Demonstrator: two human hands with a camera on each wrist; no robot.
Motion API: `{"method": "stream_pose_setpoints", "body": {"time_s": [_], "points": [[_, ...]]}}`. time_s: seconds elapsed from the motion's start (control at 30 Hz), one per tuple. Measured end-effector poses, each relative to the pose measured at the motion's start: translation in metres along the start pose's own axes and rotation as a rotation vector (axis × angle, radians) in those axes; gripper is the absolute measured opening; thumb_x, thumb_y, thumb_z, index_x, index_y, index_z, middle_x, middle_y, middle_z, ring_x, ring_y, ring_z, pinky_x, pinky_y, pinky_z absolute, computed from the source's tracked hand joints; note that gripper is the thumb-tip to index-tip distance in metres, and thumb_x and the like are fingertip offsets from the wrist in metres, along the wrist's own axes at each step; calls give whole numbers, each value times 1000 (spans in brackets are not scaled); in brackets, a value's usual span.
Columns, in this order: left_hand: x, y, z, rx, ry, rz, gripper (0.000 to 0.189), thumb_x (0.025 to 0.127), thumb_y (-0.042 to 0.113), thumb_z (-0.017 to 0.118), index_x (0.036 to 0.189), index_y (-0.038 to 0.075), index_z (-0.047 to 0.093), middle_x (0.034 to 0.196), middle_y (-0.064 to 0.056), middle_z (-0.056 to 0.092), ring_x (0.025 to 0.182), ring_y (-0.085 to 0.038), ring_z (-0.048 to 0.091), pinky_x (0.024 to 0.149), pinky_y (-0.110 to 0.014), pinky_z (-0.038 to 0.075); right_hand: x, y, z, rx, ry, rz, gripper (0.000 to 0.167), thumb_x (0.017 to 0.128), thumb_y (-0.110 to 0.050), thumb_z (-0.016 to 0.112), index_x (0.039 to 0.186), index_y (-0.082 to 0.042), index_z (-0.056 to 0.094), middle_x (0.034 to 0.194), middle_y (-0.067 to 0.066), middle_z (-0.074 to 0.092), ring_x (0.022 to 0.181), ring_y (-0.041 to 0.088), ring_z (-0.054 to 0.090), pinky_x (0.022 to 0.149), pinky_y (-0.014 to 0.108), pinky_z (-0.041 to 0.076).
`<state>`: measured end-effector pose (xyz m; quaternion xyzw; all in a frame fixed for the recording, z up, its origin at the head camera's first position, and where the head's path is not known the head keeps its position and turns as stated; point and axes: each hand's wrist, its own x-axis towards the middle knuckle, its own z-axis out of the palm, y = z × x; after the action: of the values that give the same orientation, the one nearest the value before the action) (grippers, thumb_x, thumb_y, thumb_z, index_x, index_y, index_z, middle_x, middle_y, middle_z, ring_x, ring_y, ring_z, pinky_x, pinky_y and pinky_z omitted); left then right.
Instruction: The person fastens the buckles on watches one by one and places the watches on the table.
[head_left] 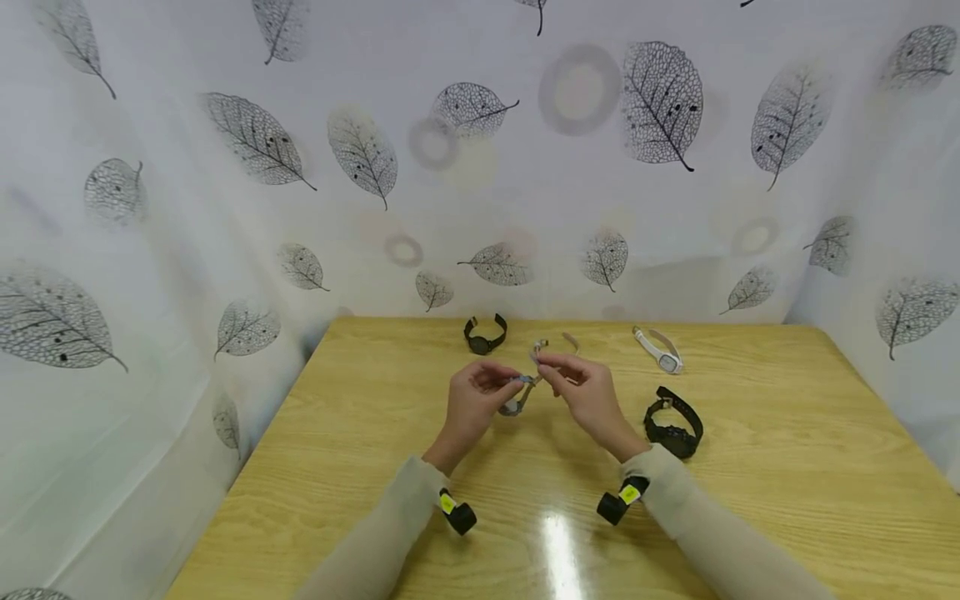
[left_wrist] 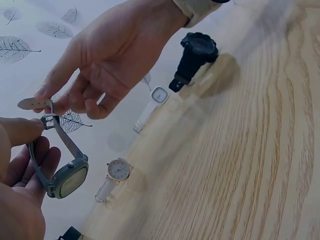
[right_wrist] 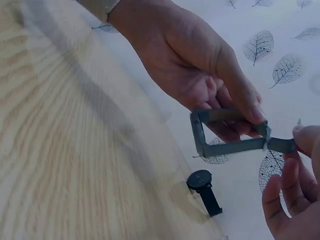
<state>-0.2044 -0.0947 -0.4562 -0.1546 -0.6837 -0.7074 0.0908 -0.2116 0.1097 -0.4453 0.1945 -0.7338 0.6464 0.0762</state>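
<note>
A grey wristwatch (head_left: 512, 408) with a squarish face (left_wrist: 74, 182) is held up between both hands, its strap closed into a loop through the buckle (left_wrist: 49, 120). My left hand (head_left: 476, 402) pinches the strap at the buckle, and the watch case hangs below the fingers. My right hand (head_left: 587, 392) pinches the pale strap tip (left_wrist: 34, 103) that sticks out past the buckle. In the right wrist view the left hand (right_wrist: 185, 65) is above the strap loop (right_wrist: 232, 147), and the right hand (right_wrist: 295, 190) is at its free end.
On the wooden table (head_left: 360, 433) lie several other watches. A black one (head_left: 483, 340) is at the back, a round-faced light-strapped one (left_wrist: 118, 170) behind my right hand, a white one (head_left: 663, 357) at back right, and a chunky black one (head_left: 675, 433) beside my right wrist.
</note>
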Motion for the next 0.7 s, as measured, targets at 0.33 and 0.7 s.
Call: {"method": "stream_pose_setpoints", "body": {"time_s": [0.33,0.7], "points": [[-4,1,-8,-20,-11,-5,24,87,-4,80,92,-8,57,102,-23,74,93,-23,74,78,-28,62,5,-9,-14,-273,-197,-154,15,98,-15,71,110,-13,80,111,3,73,90,15,71,76,29,61],[-7,4,-12,-10,-44,-3,22,87,-2,80,89,-6,58,103,-22,75,93,-24,74,81,-31,62,7,-10,-7,-352,-244,-297,12,94,-3,74,103,-8,80,104,2,73,91,15,72,77,27,62]]}}
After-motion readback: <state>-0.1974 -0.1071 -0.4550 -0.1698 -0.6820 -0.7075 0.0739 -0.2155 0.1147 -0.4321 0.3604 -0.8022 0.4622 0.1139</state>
